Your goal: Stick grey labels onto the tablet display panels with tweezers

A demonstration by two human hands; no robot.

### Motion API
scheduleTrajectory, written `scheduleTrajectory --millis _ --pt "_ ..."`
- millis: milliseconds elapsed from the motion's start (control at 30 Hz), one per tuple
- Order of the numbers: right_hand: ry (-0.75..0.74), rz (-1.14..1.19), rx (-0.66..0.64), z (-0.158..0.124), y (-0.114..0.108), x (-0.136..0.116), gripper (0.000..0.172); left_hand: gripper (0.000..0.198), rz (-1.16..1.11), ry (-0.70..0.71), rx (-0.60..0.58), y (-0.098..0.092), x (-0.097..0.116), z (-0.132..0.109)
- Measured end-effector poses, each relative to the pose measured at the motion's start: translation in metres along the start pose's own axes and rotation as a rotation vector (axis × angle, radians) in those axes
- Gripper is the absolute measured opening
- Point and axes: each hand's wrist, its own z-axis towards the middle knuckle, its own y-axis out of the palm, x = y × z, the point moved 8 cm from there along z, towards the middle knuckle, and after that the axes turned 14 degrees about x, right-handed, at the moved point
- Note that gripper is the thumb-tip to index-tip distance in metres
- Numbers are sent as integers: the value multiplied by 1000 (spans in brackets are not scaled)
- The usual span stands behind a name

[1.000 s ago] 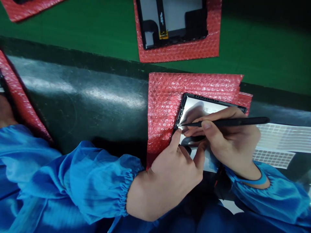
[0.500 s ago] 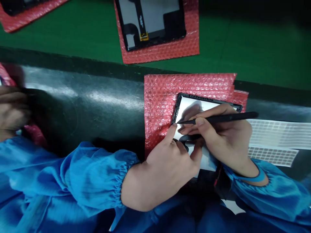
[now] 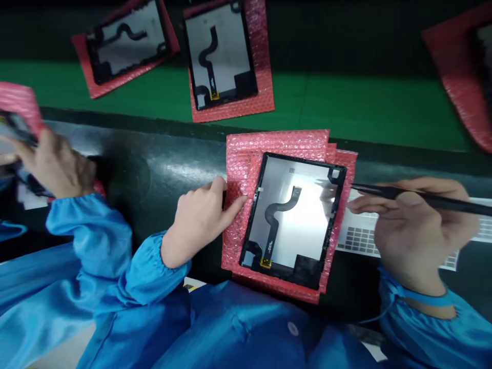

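Observation:
A tablet display panel [image 3: 295, 220] lies face down on a sheet of pink bubble wrap [image 3: 240, 169], with a black flex cable [image 3: 273, 225] ending in a gold connector [image 3: 265, 263] on its silver back. My left hand [image 3: 202, 218] rests beside the panel's left edge, fingers apart and touching the bubble wrap. At the right, my right hand [image 3: 417, 225] grips a slim black pointed tool [image 3: 403, 193]. The tool's tip sits just off the panel's right edge, above the wrap, and seems not to touch the panel.
Two more panels on bubble wrap [image 3: 126, 46] [image 3: 221, 56] lie on the green belt ahead. A co-worker's hand [image 3: 54, 164] holds another panel at far left. A white sheet with a printed grid [image 3: 361, 241] lies at right under my right hand.
My hands have moved apart, off the panel, uncovering its back. The view has swung, bringing more panels in at the top. A co-worker's hand has come in at left.

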Motion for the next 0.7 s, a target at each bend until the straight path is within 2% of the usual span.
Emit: scheduleTrajectory --millis 100,200,367,467,533,600,700 --pt "-10 -43 88 13 -35 18 14 34 -326 -91 -37 14 -10 -8" --pt "26 -45 143 18 -56 37 20 27 -617 -76 35 8 2 -11" --pt "119 -97 101 6 -58 54 33 17 -833 -56 61 2 32 -14" --pt "144 -132 90 0 -59 56 37 37 -920 -81 131 6 41 -7" --pt "144 -110 129 2 -65 55 35 43 -962 -90 178 9 46 7" --pt "134 -80 190 8 -73 52 32 41 -990 -96 208 10 53 34" --pt "129 -61 251 17 -81 48 27 46 -1003 -123 252 9 68 102"
